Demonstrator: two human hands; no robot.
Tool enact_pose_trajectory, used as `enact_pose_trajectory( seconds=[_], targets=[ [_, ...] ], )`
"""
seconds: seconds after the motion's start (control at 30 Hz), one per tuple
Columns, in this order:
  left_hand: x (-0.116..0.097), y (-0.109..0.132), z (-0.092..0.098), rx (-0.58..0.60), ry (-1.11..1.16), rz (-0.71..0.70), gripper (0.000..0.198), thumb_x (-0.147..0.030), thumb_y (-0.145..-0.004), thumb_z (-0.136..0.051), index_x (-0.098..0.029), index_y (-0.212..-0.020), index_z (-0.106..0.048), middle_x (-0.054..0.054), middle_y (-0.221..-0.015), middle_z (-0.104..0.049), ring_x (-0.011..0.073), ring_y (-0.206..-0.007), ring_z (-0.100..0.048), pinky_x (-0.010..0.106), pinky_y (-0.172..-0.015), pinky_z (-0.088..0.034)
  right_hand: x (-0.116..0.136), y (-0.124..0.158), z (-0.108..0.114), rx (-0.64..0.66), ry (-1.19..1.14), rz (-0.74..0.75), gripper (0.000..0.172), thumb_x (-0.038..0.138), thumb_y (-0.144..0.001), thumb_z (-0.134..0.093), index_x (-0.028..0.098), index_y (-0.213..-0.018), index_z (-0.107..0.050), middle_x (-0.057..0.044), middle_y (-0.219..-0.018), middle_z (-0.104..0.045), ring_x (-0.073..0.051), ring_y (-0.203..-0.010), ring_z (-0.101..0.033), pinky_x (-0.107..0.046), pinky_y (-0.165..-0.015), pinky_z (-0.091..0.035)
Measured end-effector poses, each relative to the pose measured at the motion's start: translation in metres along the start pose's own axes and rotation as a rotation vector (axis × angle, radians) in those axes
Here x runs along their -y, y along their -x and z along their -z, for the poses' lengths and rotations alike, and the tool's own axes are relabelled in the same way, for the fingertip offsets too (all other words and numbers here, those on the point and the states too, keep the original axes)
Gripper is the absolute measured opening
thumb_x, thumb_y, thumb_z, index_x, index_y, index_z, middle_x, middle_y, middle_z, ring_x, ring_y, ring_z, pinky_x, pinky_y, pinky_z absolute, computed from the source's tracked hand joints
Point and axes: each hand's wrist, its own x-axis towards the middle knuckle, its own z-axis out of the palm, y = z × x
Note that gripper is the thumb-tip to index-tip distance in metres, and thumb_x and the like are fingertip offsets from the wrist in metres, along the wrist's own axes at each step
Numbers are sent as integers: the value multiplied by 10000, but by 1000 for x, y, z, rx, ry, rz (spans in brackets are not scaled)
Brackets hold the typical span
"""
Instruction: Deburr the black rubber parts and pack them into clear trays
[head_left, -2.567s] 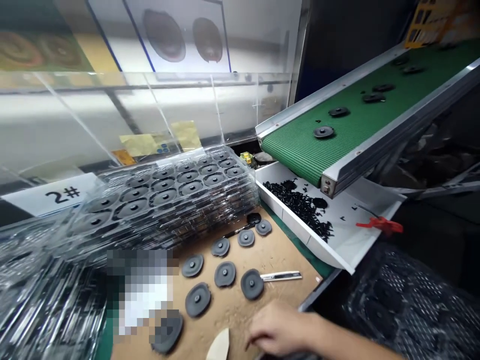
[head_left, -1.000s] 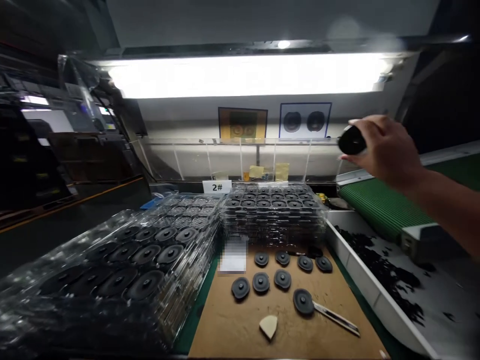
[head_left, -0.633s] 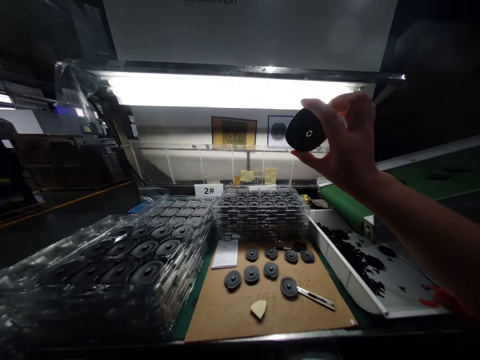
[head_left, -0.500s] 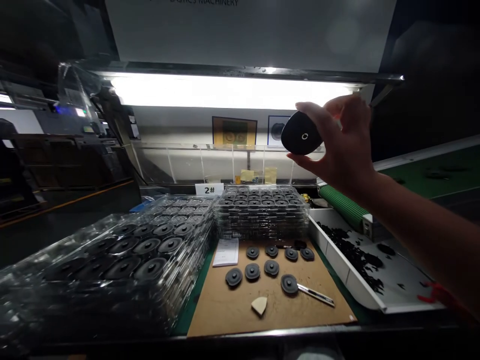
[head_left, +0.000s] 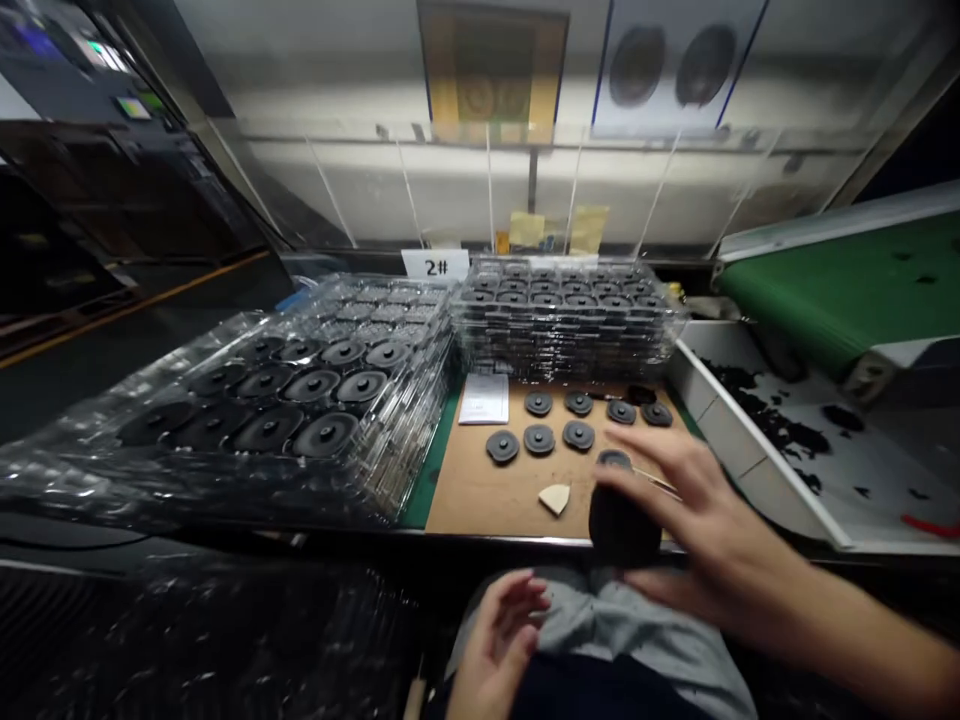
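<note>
**A:** What's in your right hand (head_left: 712, 525)?

**B:** You're clamping a black rubber diaphragm (head_left: 621, 522) between your fingers and thumb, just over the near edge of the brown work board (head_left: 480, 503). Its face is dark and shadowed, so I can't make out any detail on it.

**A:** And your left hand (head_left: 499, 640)?

**B:** Yours is open, fingers spread apart, nothing in it. It's below the near edge of the board, by the grey cloth (head_left: 600, 620) over your lap. I can't tell whether it's touching that cloth.

**A:** What's on the board in front of you?

**B:** You have seven more diaphragms (head_left: 578, 435) lying flat in two rows, and an eighth (head_left: 615, 458) partly hidden behind your right fingers. A utility knife (head_left: 656, 480) shows just beside that one, mostly covered by your hand. A pale wedge-shaped piece (head_left: 555, 498) sits near the board's near edge, and a sheet of paper (head_left: 484, 398) lies at its far left corner.

**A:** And around the board?

**B:** Clear plastic trays of diaphragms stand stacked (head_left: 562, 320) beyond it, with a wider stack (head_left: 300, 400) to its left. To its right you have a white trough (head_left: 757, 430) holding black trimmings, under the end of a green conveyor belt (head_left: 847, 270).
</note>
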Motion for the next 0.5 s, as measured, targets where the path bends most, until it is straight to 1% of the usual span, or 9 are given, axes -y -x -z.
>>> enact_pose_trajectory(
  seconds=[0.07, 0.1, 0.13, 0.17, 0.23, 0.3, 0.37, 0.43, 0.5],
  targets=[
    [9, -14, -18, 133, 245, 11, 717, -539, -609, -751, -264, -1228, -516, 139, -1241, -576, 306, -1105, -566, 422, -938, -436, 8, 30, -38, 179, -211, -65, 680, 414, -712, -692, 274, -1316, -412, -94, -1462, -285, -343, -1315, -325, -515, -1015, -415],
    [12, -20, -26, 179, 316, 50, 795, -533, -581, -770, -279, -1275, -475, 144, -1283, -544, 309, -1145, -541, 423, -960, -417, 12, 42, -55, 242, -314, -125, 685, 413, -708, -694, 269, -1313, -406, -97, -1473, -265, -331, -1325, -322, -490, -1011, -432],
    [14, -25, -32, 210, 358, 99, 831, -519, -570, -781, -279, -1296, -456, 148, -1299, -530, 309, -1174, -521, 421, -983, -396, 16, 51, -69, 290, -412, -197, 693, 409, -706, -698, 268, -1314, -397, -100, -1480, -250, -318, -1332, -321, -468, -1012, -441],
    [15, -29, -36, 232, 385, 155, 840, -501, -569, -789, -274, -1303, -451, 150, -1297, -530, 308, -1188, -510, 421, -1001, -377, 19, 58, -81, 313, -501, -278, 699, 402, -706, -700, 270, -1317, -387, -104, -1482, -242, -306, -1338, -320, -454, -1019, -438],
    [14, -37, -37, 252, 420, 263, 829, -466, -572, -801, -260, -1298, -459, 152, -1279, -541, 314, -1186, -515, 426, -1013, -364, 23, 63, -100, 318, -654, -429, 704, 400, -710, -702, 279, -1322, -377, -105, -1480, -238, -288, -1348, -314, -442, -1040, -417],
    [10, -45, -32, 243, 452, 362, 817, -445, -573, -808, -257, -1291, -465, 151, -1267, -551, 322, -1171, -527, 438, -1002, -378, 25, 59, -113, 318, -780, -549, 703, 410, -702, -710, 285, -1316, -391, -102, -1477, -239, -278, -1356, -302, -426, -1048, -406],
    [6, -53, -25, 209, 468, 445, 805, -428, -574, -812, -259, -1283, -470, 144, -1250, -567, 326, -1160, -537, 443, -990, -394, 24, 50, -124, 340, -869, -622, 707, 418, -696, -717, 287, -1315, -404, -100, -1470, -252, -270, -1355, -304, -411, -1046, -405],
    [2, -60, -19, 146, 465, 501, 762, -417, -584, -808, -259, -1259, -491, 129, -1232, -584, 317, -1159, -540, 429, -999, -391, 21, 40, -132, 368, -913, -650, 725, 431, -688, -725, 293, -1323, -403, -94, -1459, -276, -261, -1351, -308, -404, -1055, -393],
    [-1, -65, -15, 69, 464, 517, 733, -416, -590, -804, -255, -1241, -508, 118, -1245, -579, 307, -1179, -526, 405, -1021, -374, 18, 31, -140, 399, -928, -655, 743, 446, -686, -728, 295, -1333, -396, -87, -1455, -288, -253, -1349, -308, -391, -1061, -387]
  ],
)
